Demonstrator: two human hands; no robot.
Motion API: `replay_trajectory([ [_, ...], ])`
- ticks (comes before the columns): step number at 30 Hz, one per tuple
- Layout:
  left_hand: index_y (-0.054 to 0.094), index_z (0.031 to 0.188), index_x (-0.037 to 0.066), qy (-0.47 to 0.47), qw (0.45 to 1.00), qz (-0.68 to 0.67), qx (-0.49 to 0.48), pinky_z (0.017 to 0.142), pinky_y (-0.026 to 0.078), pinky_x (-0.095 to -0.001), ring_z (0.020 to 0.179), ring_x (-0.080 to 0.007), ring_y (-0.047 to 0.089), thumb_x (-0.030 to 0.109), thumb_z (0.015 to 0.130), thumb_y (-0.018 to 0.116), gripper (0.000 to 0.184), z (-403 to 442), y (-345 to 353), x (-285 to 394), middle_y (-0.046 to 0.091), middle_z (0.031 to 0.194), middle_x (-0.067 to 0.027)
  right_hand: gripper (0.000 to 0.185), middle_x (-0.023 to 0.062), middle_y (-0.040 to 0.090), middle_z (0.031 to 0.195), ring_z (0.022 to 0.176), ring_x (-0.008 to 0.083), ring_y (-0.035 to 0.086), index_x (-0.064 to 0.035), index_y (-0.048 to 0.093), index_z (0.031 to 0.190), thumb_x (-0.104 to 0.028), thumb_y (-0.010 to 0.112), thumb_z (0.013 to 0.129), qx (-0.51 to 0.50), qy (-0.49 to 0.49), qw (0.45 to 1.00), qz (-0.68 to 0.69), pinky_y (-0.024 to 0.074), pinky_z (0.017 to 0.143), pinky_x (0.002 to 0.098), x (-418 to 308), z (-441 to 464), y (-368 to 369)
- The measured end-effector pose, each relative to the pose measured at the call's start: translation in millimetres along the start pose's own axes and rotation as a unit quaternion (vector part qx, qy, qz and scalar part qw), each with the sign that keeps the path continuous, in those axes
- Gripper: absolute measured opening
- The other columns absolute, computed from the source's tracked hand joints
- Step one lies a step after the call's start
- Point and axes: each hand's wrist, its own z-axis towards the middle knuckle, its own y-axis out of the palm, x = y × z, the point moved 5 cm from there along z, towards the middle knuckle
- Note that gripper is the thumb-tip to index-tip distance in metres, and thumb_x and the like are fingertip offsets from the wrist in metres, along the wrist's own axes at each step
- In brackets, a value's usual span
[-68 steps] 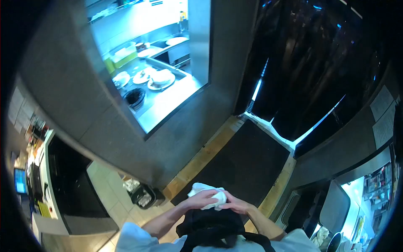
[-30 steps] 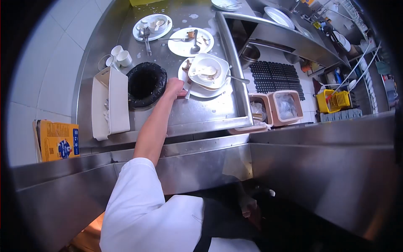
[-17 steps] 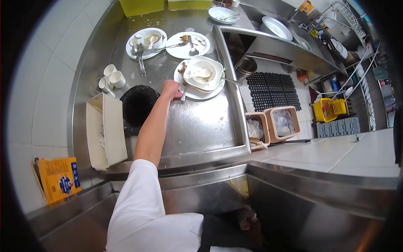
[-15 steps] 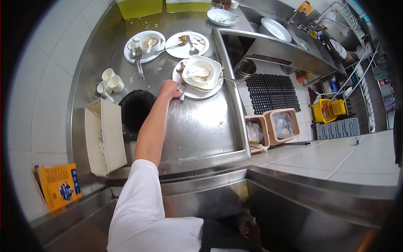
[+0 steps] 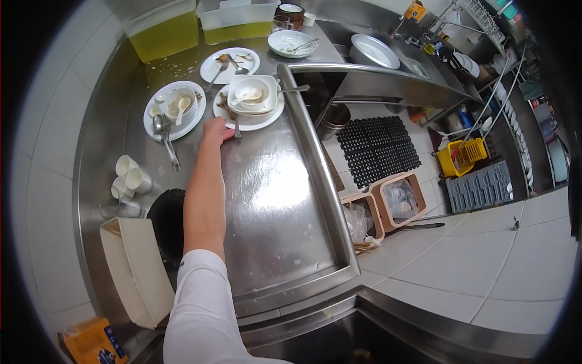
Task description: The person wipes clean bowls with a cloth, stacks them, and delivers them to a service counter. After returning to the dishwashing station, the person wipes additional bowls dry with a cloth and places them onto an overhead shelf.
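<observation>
At the near left rim of a white oval plate [image 5: 267, 121] is my left hand [image 5: 216, 130], its fingers curled closed on the rim beside a cutlery handle. Stacked square white bowls [image 5: 253, 91] with a white spoon sit on this plate, along with food scraps. Behind it lies another plate [image 5: 212, 68] with scraps and cutlery. To the left stands a plate [image 5: 153, 111] bearing small bowls, spoons and a fork. My right hand is out of view.
Several white cups [image 5: 138, 180], a cream bin [image 5: 142, 273] and a black-lined opening [image 5: 165, 221] are on the left of the steel counter [image 5: 267, 230]. Tubs of yellowish liquid [image 5: 163, 39] stand behind. Pink bins [image 5: 397, 203] and a yellow basket [image 5: 464, 156] are on the right.
The view has gone from a doorway and pass window to the steel counter. The cloth is out of sight. Since the counter appeared, my left hand has stayed at the plate's rim while the view shifted.
</observation>
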Motion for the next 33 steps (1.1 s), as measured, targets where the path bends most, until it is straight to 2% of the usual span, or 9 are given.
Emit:
replay_trajectory([
  [8, 0.054, 0.117, -0.015, 0.028, 0.994, -0.074, 0.070, 0.072, 0.065, -0.0474, 0.091, -0.0398, 0.071, 0.001, 0.087, 0.049, 0.034, 67, 9, 8, 0.063, 0.108, -0.0284, 0.041, 0.0126, 0.064, 0.108, 0.096, 0.0274, 0.063, 0.0000, 0.059, 0.120, -0.026, 0.068, 0.089, 0.018, 0.017, 1.000, 0.001, 0.0513, 0.084, 0.0408, -1, 4, 9],
  [11, 0.058, 0.117, -0.009, 0.033, 0.957, -0.277, 0.077, 0.071, 0.064, -0.0456, 0.091, -0.0367, 0.071, 0.004, 0.087, 0.056, 0.033, 87, 21, -7, 0.066, 0.105, -0.0245, 0.042, 0.0133, 0.064, 0.108, 0.097, 0.0280, 0.063, 0.0006, 0.058, 0.120, -0.025, 0.069, 0.089, 0.020, 0.001, 1.000, 0.002, 0.0512, 0.085, 0.0408, 4, 6, 5],
  [14, 0.062, 0.119, -0.002, 0.068, 0.990, -0.106, 0.070, 0.070, 0.059, -0.0371, 0.088, -0.0280, 0.071, 0.012, 0.087, 0.065, 0.035, 28, 28, 16, 0.068, 0.103, -0.0188, 0.043, 0.0140, 0.064, 0.109, 0.097, 0.0285, 0.063, 0.0013, 0.058, 0.120, -0.025, 0.070, 0.088, 0.023, -0.027, 0.999, -0.001, 0.0512, 0.086, 0.0409, 17, 6, -6],
  [16, 0.063, 0.123, 0.002, 0.235, 0.957, 0.164, 0.043, 0.071, 0.053, -0.0314, 0.085, -0.0193, 0.068, 0.022, 0.086, 0.072, 0.043, -21, 24, 40, 0.069, 0.103, -0.0135, 0.043, 0.0144, 0.064, 0.110, 0.098, 0.0289, 0.063, 0.0017, 0.058, 0.120, -0.024, 0.071, 0.087, 0.023, -0.058, 0.998, -0.014, 0.0512, 0.086, 0.0409, 25, 7, -16],
  [20, 0.063, 0.124, -0.001, 0.226, 0.914, 0.256, -0.218, 0.078, 0.052, -0.0318, 0.085, -0.0164, 0.066, 0.028, 0.085, 0.075, 0.050, -215, 25, 87, 0.069, 0.106, -0.0118, 0.045, 0.0153, 0.064, 0.111, 0.099, 0.0297, 0.063, 0.0025, 0.058, 0.119, -0.023, 0.072, 0.086, 0.025, -0.148, 0.987, -0.065, 0.0511, 0.087, 0.0410, 40, 26, -41],
  [22, 0.060, 0.128, 0.007, 0.231, 0.848, 0.333, -0.341, 0.074, 0.049, -0.0267, 0.089, -0.0122, 0.064, 0.033, 0.089, 0.070, 0.048, -299, 21, 90, 0.069, 0.102, -0.0043, 0.045, 0.0157, 0.064, 0.111, 0.099, 0.0300, 0.063, 0.0029, 0.057, 0.119, -0.023, 0.073, 0.086, 0.034, -0.207, 0.971, -0.111, 0.0511, 0.087, 0.0411, 46, 44, -64],
  [26, 0.067, 0.119, 0.004, 0.362, 0.656, 0.560, -0.353, 0.082, 0.054, -0.0363, 0.097, -0.0262, 0.069, 0.040, 0.090, 0.067, 0.046, -453, 19, 65, 0.073, 0.104, -0.0172, 0.047, 0.0166, 0.064, 0.112, 0.100, 0.0308, 0.063, 0.0038, 0.057, 0.119, -0.022, 0.074, 0.085, 0.059, -0.319, 0.930, -0.174, 0.0510, 0.088, 0.0411, 40, 87, -92],
  [28, 0.072, 0.110, 0.004, 0.350, 0.540, 0.683, -0.346, 0.085, 0.055, -0.0438, 0.100, -0.0338, 0.070, 0.040, 0.089, 0.066, 0.042, -517, 27, 23, 0.072, 0.106, -0.0215, 0.047, 0.0171, 0.064, 0.113, 0.100, 0.0312, 0.063, 0.0042, 0.057, 0.119, -0.022, 0.075, 0.084, 0.069, -0.353, 0.916, -0.178, 0.0510, 0.089, 0.0412, 38, 96, -101],
  [33, 0.075, 0.082, 0.008, 0.311, 0.357, 0.761, -0.444, 0.073, 0.057, -0.0424, 0.081, -0.0290, 0.072, 0.025, 0.077, 0.066, 0.020, -656, 28, -114, 0.073, 0.082, -0.0131, 0.043, 0.0158, 0.063, 0.109, 0.101, 0.0266, 0.062, 0.0028, 0.055, 0.116, -0.014, 0.074, 0.081, 0.061, -0.336, 0.933, -0.113, 0.0498, 0.091, 0.0400, 66, 69, -116],
])
